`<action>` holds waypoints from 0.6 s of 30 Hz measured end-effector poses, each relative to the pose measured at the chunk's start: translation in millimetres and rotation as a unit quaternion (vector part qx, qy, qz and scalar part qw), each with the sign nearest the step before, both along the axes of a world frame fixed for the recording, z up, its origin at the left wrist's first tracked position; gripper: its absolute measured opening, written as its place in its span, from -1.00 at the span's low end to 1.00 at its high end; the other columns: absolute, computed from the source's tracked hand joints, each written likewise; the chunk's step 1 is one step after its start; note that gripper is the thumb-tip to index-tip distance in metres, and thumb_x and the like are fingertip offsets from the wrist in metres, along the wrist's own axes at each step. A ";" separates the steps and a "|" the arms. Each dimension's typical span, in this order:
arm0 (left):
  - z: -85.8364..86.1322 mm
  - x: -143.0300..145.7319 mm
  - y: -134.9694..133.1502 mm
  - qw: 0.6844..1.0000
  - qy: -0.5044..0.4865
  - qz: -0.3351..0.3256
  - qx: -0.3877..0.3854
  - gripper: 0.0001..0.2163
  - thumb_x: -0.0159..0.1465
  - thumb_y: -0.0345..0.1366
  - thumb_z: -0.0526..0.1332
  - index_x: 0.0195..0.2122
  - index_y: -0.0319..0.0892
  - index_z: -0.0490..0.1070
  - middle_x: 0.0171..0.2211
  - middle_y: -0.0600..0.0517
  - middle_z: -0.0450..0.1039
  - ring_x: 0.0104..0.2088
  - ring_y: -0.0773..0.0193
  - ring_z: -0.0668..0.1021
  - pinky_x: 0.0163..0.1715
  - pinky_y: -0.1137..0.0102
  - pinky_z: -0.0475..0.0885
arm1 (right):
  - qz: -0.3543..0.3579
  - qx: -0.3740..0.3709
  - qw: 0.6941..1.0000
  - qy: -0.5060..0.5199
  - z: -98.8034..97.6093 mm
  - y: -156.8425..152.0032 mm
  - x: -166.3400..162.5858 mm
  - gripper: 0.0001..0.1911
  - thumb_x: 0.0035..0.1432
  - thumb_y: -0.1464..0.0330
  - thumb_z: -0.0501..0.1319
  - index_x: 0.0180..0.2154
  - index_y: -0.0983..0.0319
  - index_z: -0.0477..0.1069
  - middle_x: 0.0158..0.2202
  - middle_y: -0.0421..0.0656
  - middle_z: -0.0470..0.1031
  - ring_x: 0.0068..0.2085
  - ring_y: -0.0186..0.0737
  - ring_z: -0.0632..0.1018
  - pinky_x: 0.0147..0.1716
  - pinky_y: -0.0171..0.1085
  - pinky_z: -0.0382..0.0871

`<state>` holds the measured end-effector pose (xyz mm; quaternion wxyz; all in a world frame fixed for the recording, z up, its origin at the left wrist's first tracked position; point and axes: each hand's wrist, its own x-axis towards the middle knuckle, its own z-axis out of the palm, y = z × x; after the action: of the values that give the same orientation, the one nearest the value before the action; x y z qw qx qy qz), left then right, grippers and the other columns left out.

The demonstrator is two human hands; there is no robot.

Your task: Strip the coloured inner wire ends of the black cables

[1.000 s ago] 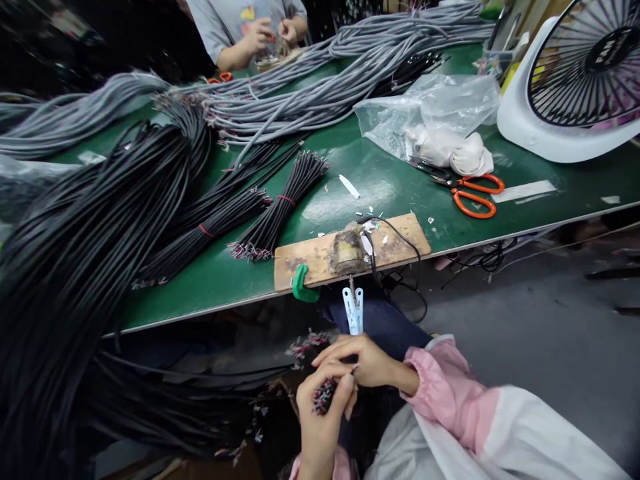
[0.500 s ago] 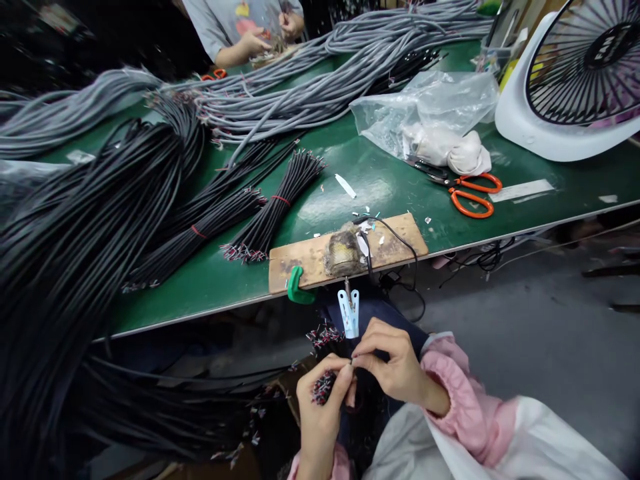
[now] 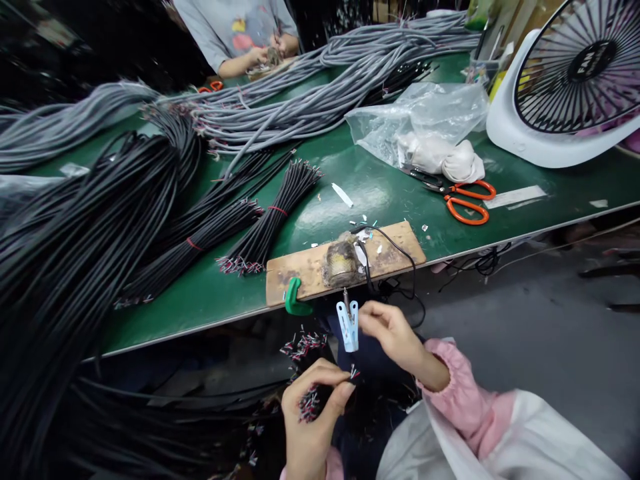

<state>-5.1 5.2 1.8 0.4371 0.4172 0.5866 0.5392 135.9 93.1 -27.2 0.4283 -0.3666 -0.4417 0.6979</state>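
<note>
A cable (image 3: 354, 373) is pinched between the thumb and forefinger of the left hand (image 3: 313, 417), its red and white strands splayed above the grip. The same hand is closed around a bunch (image 3: 309, 404) of black cables, whose stripped ends show in the curl of its fingers. The cable is below and slightly right of a blue clip (image 3: 349, 337), apart from it.

The right hand (image 3: 393, 333) is just beside the clip, its fingers curled; I cannot tell whether they touch it or hold anything. More wire ends (image 3: 304, 348) are just beyond the left hand.

The clip is on a rod (image 3: 345, 293) jutting from a grimy motor (image 3: 342, 265), which sits on a wooden board (image 3: 295, 270) at the edge of the green table (image 3: 385, 180). A green clamp (image 3: 299, 301) is at the board's front edge. To the left lie black bundles, one tied in red (image 3: 277, 211); behind are grey cables (image 3: 300, 110). To the right are orange-handled scissors (image 3: 469, 200), a plastic bag (image 3: 420, 110) and a white fan (image 3: 530, 143). Across the table sits a co-worker (image 3: 255, 30).
</note>
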 end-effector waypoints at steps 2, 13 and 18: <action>4.1 -0.1 2.2 1.000 0.001 0.013 0.021 -0.92 0.13 -0.37 0.43 -0.49 -0.16 0.60 -0.55 0.08 0.45 -0.57 0.33 0.43 -0.56 0.47 0.31 | -0.058 0.040 0.996 -0.052 7.9 11.1 -3.8 -0.40 0.25 -0.11 0.14 -0.53 0.26 0.38 -0.56 -0.24 0.32 -0.50 -0.35 0.29 -0.46 -0.31 0.18; 7.1 3.5 18.5 0.996 0.066 0.028 0.062 -0.92 0.16 -0.38 0.40 -0.47 -0.11 0.59 -0.54 0.11 0.46 -0.53 0.31 0.44 -0.50 0.45 0.33 | 0.042 -0.056 0.988 0.136 6.8 18.0 -24.5 -0.37 0.07 -0.15 0.31 -0.51 0.33 0.52 -0.61 -0.24 0.34 -0.59 -0.42 0.30 -0.60 -0.41 0.17; 7.3 6.0 21.3 0.997 0.061 0.009 0.047 -0.89 0.17 -0.36 0.40 -0.50 -0.14 0.57 -0.57 0.11 0.45 -0.56 0.32 0.44 -0.51 0.45 0.33 | 0.056 -0.076 0.980 0.176 2.1 18.1 -25.2 -0.42 0.07 -0.11 0.34 -0.47 0.34 0.56 -0.60 -0.24 0.36 -0.60 -0.43 0.32 -0.59 -0.42 0.22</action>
<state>1.0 26.5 9.2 0.3759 0.4644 0.5897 0.5434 110.7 111.2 -25.1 0.4306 -0.2441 -0.3244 0.8061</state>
